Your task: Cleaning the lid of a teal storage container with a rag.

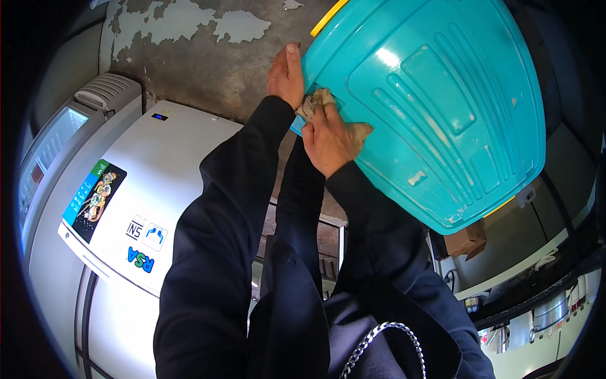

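A large teal plastic storage box (440,94) is tilted in front of me, its ribbed face towards the camera. Whitish scuffs and dried residue mark its ribs and recessed panels. My left hand (286,78) holds the box's left edge, with the thumb along the side and the other fingers partly hidden. Close beside it, my right hand (331,142) presses a crumpled beige cloth (322,99) against the box near that edge. A loose end of the cloth sticks out past the right side of this hand.
To the left stands a white chest freezer (175,156) bearing stickers, with a glass-topped freezer (61,132) beyond it. Peeling paint marks the concrete surface (199,57) ahead. A cardboard box (466,241) sits below the teal box at right, near metal pots (549,312).
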A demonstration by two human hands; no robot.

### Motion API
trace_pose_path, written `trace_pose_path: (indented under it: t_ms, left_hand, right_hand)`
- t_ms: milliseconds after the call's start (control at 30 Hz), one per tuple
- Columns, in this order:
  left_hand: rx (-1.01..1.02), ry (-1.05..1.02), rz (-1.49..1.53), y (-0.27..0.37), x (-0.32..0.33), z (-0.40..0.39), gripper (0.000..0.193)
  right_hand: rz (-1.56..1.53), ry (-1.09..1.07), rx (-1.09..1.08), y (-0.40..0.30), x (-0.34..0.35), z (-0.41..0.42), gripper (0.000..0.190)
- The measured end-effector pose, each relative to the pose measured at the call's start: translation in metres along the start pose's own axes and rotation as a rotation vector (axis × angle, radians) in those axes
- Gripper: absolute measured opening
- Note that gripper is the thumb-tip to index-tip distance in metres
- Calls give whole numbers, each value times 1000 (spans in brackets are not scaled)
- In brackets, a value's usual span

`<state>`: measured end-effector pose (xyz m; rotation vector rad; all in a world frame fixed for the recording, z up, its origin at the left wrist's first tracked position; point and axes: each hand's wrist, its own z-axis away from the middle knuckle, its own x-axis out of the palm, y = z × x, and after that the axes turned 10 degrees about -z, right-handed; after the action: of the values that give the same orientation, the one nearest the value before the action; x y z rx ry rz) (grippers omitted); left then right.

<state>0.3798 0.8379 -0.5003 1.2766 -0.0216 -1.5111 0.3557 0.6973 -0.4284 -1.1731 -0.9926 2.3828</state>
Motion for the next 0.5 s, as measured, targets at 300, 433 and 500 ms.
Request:
trace_pose_path:
  t_ms: [300, 433, 500]
  left_hand:
    - [-18, -64, 37, 1, 2, -1, 80]
    - [-86, -174, 139, -14, -3, -5, 87]
    - [-115, -236, 222, -23, -2, -9, 90]
  right_hand:
    - [-67, -160, -67, 45, -19, 50, 28]
    - [-335, -136, -164, 25, -2, 14, 24]
    - [-410, 199, -176, 21, 7, -15, 31]
